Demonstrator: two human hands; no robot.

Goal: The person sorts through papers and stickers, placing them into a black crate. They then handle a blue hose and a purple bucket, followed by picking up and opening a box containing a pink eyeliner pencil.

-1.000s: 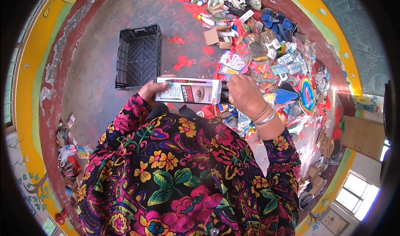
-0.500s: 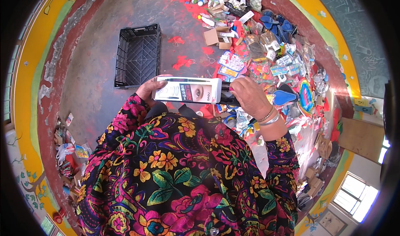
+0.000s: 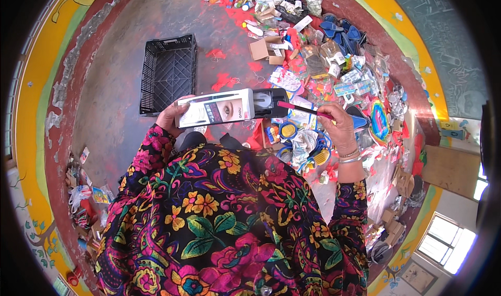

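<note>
My left hand (image 3: 169, 117) grips one end of a flat white cosmetics box (image 3: 201, 110), printed with an eye and brow. Out of the box's right end sticks a black plastic tray (image 3: 276, 101). To the right of it, my right hand (image 3: 340, 130) pinches a slim pink and black cosmetic pencil (image 3: 302, 108) between thumb and fingers. The pencil's pink end points left, at or very near the tray's edge; whether they touch I cannot tell. Both hands are held up in front of my flowered top.
A black plastic crate (image 3: 168, 74) stands on the floor at the far left. A wide heap of mixed goods spreads on the right, with an opened cardboard box (image 3: 267, 50), blue slippers (image 3: 342, 32) and bags. More small items (image 3: 83, 197) lie along the left wall.
My right hand has moved right, away from the box, and now holds the pink and black pencil. The black tray's end is now uncovered. The box has shifted slightly left.
</note>
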